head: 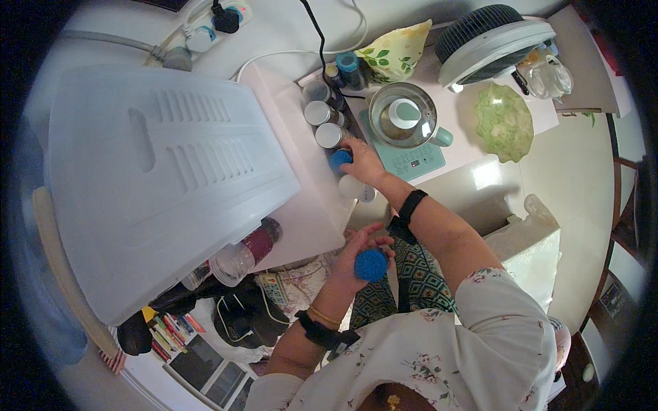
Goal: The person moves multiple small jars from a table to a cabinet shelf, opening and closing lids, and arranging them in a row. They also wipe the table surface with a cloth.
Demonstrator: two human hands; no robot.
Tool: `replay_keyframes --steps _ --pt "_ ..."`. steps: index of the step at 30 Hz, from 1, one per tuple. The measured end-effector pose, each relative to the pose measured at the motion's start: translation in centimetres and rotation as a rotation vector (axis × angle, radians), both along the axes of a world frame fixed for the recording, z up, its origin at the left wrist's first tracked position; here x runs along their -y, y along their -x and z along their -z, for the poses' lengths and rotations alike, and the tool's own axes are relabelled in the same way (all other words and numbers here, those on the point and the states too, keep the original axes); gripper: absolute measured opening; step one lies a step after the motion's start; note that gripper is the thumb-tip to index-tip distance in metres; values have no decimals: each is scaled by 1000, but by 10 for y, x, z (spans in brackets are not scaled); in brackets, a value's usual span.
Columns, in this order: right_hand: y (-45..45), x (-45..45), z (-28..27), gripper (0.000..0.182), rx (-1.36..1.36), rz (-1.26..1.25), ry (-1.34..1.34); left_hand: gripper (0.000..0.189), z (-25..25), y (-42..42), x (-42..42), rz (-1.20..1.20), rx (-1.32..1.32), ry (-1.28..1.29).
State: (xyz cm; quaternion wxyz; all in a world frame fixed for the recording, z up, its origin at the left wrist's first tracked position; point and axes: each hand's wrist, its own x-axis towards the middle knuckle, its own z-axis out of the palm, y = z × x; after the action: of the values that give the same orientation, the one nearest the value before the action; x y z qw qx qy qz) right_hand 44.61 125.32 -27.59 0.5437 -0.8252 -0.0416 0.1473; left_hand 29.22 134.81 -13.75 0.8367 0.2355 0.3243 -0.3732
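My left hand (pixel 347 262) is curled around a small jar with a blue lid (pixel 371 265), held above my lap; its body is mostly hidden under the lid. My right hand (pixel 364 160) reaches to the row of jars, its thumb and fingers around another blue-lidded jar (pixel 340 160). Directly behind that one stand two jars with white lids, one nearer (pixel 329 135) and one farther (pixel 317 113). Another jar (pixel 315 92) with a greyish lid is at the far end. On the near side of my right hand is a jar with a white lid (pixel 351 186).
A glass-lidded pot (pixel 402 115) stands on a green electric cooker (pixel 416 163). Past it are a green scalloped dish (pixel 504 123) and a fan (pixel 493 46). A large translucent plastic bin (pixel 169 169) fills the left. A black cable (pixel 323 46) runs down behind the jars.
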Motion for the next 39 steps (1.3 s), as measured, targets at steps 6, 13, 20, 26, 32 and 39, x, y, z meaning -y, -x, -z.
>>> replay_keyframes --steps 6,13,20,26,32,39 --pt "33 33 -28 48 -215 162 -495 43 12 -2 4 -96 -2 11" --pt "65 99 -165 63 225 -662 -295 48 -8 -28 28 -303 -196 -107" --pt "25 56 -95 68 259 -157 -78 47 10 -4 12 -78 -90 68" --pt "7 12 -55 65 311 -178 209 45 -5 22 -30 103 -42 -119" --pt "9 1 -41 63 251 -182 226 41 -17 47 -69 -55 18 -61" --pt "40 -9 -95 50 320 160 123 33 -28 67 -121 -97 -21 -198"
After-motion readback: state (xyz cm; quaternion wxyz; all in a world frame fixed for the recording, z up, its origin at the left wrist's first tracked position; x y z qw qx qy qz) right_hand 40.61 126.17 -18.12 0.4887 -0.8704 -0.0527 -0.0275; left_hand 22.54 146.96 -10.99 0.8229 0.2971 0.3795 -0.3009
